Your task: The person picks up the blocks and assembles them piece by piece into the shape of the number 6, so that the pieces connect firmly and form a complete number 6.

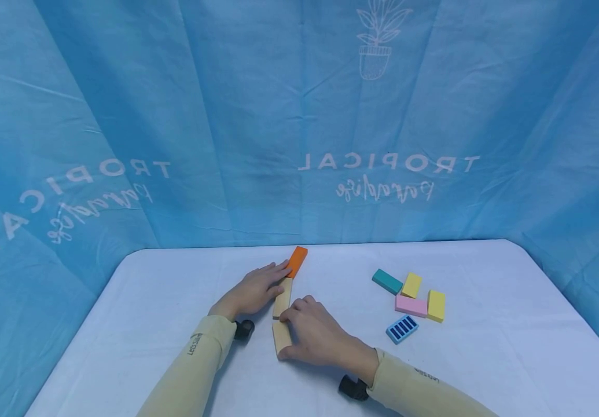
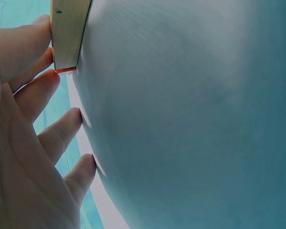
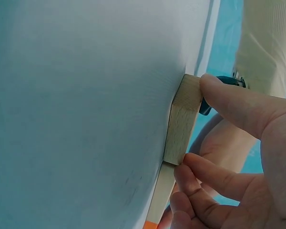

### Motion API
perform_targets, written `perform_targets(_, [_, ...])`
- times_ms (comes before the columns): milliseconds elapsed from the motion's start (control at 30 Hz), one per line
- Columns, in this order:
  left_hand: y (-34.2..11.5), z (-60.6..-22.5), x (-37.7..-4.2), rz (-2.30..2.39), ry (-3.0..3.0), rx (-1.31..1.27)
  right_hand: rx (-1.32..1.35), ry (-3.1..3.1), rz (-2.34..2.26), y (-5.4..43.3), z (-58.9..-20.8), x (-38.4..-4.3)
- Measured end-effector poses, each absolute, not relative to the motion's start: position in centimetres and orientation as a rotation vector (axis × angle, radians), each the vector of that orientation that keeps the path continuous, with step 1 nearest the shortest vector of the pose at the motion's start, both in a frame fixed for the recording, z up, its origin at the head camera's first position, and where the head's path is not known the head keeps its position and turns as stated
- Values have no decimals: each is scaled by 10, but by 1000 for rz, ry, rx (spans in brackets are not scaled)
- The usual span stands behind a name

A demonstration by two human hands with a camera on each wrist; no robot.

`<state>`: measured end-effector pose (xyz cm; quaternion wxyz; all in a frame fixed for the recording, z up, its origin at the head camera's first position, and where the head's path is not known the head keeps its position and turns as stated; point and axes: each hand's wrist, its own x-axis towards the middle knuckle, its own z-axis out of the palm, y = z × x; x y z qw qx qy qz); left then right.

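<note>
Near wooden block (image 1: 280, 336), middle wooden block (image 1: 282, 302), far orange block (image 1: 297, 262) (all flat) in a row.

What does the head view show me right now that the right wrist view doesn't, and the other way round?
Head view only: the teal block, two yellow blocks, pink block and blue dark-striped block on the right of the white table.

Right wrist view only: the palm side of the right hand and clear wood grain on the nearer plain wooden block it pinches.

Both: that pinch, the farther plain wooden block, the orange block (a sliver from the wrist), and the left sleeve.
</note>
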<state>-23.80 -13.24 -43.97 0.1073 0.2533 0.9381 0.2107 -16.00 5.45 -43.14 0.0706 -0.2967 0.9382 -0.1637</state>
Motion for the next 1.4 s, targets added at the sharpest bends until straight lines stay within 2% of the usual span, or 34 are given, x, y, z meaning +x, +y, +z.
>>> perform_targets(867, [-133, -439, -239, 617, 2756, 755, -907, 2816, -571, 62, -433, -162])
perform_targets(1400, [-131, -439, -238, 597, 2766, 729, -683, 2750, -872, 99, -420, -161])
